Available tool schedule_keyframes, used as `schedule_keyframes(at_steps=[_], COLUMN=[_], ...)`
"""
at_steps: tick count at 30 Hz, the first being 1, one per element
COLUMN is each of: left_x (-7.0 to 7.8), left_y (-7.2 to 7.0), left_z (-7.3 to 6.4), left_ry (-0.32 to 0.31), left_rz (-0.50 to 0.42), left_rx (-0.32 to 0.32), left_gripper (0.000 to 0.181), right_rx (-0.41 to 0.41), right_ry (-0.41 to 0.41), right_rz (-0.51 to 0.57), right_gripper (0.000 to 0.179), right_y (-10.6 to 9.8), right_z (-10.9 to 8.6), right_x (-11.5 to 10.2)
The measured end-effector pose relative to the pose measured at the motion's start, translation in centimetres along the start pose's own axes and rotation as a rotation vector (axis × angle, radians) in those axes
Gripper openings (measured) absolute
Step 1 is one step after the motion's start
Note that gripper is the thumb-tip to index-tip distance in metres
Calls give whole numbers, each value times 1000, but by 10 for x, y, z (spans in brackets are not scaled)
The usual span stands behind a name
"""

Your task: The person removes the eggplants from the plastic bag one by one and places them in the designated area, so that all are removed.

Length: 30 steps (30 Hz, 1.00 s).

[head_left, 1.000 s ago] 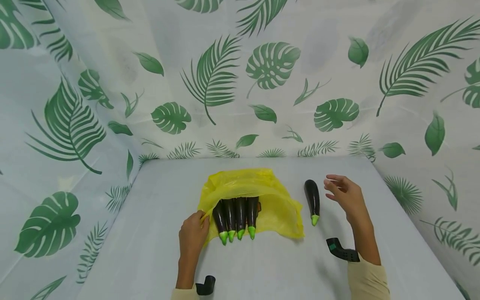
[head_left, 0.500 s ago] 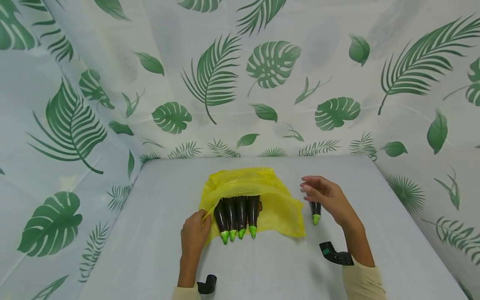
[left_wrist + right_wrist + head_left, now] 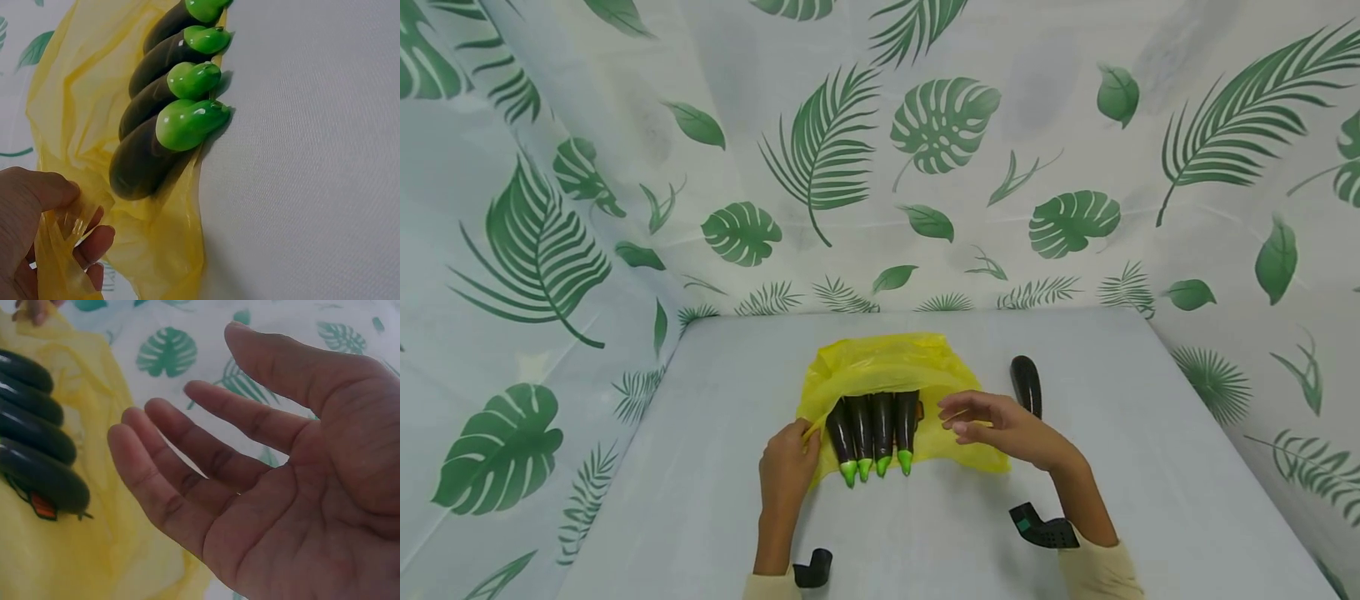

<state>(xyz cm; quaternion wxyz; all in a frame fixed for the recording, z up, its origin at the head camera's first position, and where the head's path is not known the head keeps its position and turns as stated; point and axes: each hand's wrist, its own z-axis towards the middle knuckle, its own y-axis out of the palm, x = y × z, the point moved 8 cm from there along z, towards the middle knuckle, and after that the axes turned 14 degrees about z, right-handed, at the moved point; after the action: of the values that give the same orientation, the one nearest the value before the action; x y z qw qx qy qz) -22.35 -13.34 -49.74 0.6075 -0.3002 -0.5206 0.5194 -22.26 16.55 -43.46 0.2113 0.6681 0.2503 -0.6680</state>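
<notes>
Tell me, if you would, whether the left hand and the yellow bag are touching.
Touching: the left wrist view shows it plainly, with the left hand holding a fold of the yellow bag between its thumb and fingers.

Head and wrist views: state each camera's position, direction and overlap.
Head: on the head, facing forward and down at the yellow bag; left hand, right hand and sleeves show.
Left wrist: on that wrist, facing the yellow bag; left hand shows, holding it.
Right wrist: on that wrist, facing across right hand toward yellow bag; left hand partly shows.
Wrist views share the yellow bag and four eggplants.
</notes>
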Motion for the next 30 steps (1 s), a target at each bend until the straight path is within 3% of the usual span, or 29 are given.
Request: schedule_keyframes(at_steps=[5, 10, 16, 23, 30], left_x=[-1, 0, -2, -1, 0], left_y=[2, 2, 3, 3, 2], left_z=[0, -1, -1, -1, -2], left_ry=[-2, 8, 1, 5, 9], left_rz=[-8, -16, -11, -28, -35], left_rx=[-9, -3, -18, -23, -6], left_gripper=[11, 11, 13, 12, 10], right_rx=[-48, -8, 167, 424, 470], right_ry=[63, 131, 217, 301, 317], right_rz=[24, 75, 238, 265, 274], right_gripper=[38, 43, 54, 54, 56], right_y=[15, 21, 19, 12, 15], right_z=[8, 16, 22, 22, 24], right_x=[17, 40, 74, 98, 100])
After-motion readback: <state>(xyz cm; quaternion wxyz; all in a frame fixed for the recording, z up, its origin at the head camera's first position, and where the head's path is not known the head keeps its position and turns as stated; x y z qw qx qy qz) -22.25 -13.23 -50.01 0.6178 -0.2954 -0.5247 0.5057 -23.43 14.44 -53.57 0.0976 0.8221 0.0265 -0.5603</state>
